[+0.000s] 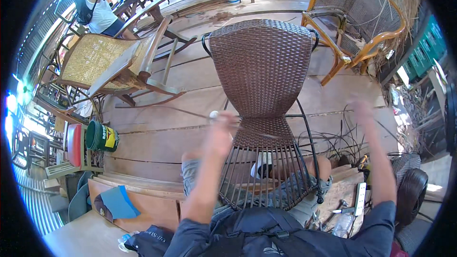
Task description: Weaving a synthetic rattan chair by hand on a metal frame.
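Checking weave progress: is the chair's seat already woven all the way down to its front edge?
No. The brown weave on the chair stops near the left hand; below it, bare dark strands fan down over the person's lap.

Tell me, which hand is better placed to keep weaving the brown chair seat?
Probably the left hand: it is right at the woven edge of the chair, gripping a thin tool. The right hand is raised off to the side, blurred.

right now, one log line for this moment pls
left hand: grips thin tool at woven edge | right hand: raised, blurred | chair: brown wicker, seat part-woven, on lap
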The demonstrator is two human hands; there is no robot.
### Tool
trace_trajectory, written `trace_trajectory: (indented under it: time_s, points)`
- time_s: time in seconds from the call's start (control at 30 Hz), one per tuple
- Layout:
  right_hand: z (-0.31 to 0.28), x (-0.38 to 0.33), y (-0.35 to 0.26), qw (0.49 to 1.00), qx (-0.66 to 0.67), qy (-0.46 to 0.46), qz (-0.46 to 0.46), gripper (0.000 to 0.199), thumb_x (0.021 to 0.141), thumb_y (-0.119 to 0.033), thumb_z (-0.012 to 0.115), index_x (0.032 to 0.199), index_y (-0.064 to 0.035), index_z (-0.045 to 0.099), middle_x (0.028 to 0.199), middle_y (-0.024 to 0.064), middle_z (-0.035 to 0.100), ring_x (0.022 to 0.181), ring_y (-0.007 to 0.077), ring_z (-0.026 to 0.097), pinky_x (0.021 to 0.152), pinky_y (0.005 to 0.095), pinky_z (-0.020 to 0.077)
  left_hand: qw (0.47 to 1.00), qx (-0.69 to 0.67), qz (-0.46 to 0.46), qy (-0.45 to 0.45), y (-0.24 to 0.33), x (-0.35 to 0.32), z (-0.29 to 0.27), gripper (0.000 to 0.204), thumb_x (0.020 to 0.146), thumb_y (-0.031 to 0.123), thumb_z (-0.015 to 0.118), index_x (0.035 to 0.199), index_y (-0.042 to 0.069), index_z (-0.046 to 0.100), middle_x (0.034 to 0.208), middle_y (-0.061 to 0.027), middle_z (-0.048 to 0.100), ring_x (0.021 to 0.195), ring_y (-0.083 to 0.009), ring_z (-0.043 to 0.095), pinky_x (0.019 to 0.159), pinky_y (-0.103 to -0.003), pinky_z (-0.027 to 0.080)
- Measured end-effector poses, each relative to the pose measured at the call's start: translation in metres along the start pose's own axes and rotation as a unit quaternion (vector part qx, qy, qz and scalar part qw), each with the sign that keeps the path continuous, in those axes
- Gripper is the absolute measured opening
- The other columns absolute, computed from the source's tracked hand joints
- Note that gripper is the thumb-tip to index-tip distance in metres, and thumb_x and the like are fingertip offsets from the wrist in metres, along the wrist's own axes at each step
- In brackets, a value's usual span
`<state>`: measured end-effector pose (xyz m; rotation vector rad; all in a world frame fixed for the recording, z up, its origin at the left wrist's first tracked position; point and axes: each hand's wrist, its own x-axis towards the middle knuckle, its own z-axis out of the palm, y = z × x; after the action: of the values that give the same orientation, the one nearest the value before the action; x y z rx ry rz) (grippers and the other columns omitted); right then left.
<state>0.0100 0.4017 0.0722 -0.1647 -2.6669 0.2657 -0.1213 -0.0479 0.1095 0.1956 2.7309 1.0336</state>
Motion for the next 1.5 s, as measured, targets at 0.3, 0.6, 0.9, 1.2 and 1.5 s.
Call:
trace_trajectory:
  time_s: [0.3, 0.6, 0.9, 1.2, 1.5]
  points:
    - [-0.005, 0.098, -0.226, 0.709, 0.598, -0.281, 0.248, 0.022, 0.088, -0.024, 0.051, 0.078, -0.0054, 0.057, 0.061, 0.0025, 0.052, 0.045, 0.0094, 0.047, 0.035, 0.0231, 0.0354, 0.697, -0.557, 0.065, -0.446, 0.064, -0.085, 0.236, 0.015, 0.087, 0.010, 0.047, 0.095, -0.001, 0.054, 0.079, -0.0059, 0.058, 0.076, -0.0171, 0.057, 0.069, -0.027, 0.045]
    - [-0.051, 0.033, -0.162, 0.863, 0.190, -0.467, -0.039, 0.026, 0.088, -0.023, 0.049, 0.104, -0.0060, 0.059, 0.091, 0.0115, 0.063, 0.078, 0.0263, 0.059, 0.070, 0.0338, 0.0457, 0.813, -0.461, -0.038, -0.352, 0.053, -0.077, 0.119, 0.049, 0.087, 0.014, 0.051, 0.132, 0.005, 0.031, 0.093, -0.0084, 0.058, 0.076, -0.0148, 0.056, 0.070, -0.029, 0.048]
    - [0.011, -0.100, -0.170, 0.883, 0.261, -0.380, 0.085, 0.015, 0.080, -0.015, 0.055, 0.088, -0.0044, 0.062, 0.084, 0.0154, 0.061, 0.083, 0.0315, 0.058, 0.074, 0.0382, 0.0454, 0.893, -0.251, -0.013, -0.373, 0.014, -0.096, 0.138, 0.023, 0.090, 0.015, 0.047, 0.110, 0.004, 0.054, 0.077, -0.0070, 0.061, 0.062, -0.0151, 0.058, 0.057, -0.028, 0.047]
    - [0.029, -0.109, -0.168, 0.941, 0.115, -0.289, 0.135, 0.015, 0.076, -0.012, 0.053, 0.085, -0.0060, 0.062, 0.087, 0.0177, 0.058, 0.086, 0.0358, 0.054, 0.077, 0.0426, 0.0427, 0.940, -0.191, -0.076, -0.272, 0.005, -0.075, 0.155, 0.028, 0.089, 0.018, 0.042, 0.110, 0.001, 0.052, 0.072, -0.0109, 0.062, 0.053, -0.0190, 0.057, 0.049, -0.033, 0.046]
    - [0.033, -0.128, -0.159, 0.907, 0.136, -0.366, 0.161, 0.016, 0.082, -0.017, 0.050, 0.092, -0.0051, 0.056, 0.079, 0.0210, 0.060, 0.079, 0.0362, 0.059, 0.069, 0.0456, 0.0453, 0.947, -0.037, 0.111, -0.298, -0.003, -0.079, 0.185, 0.027, 0.084, 0.020, 0.049, 0.094, -0.004, 0.054, 0.078, -0.0246, 0.061, 0.079, -0.0402, 0.059, 0.071, -0.048, 0.046]
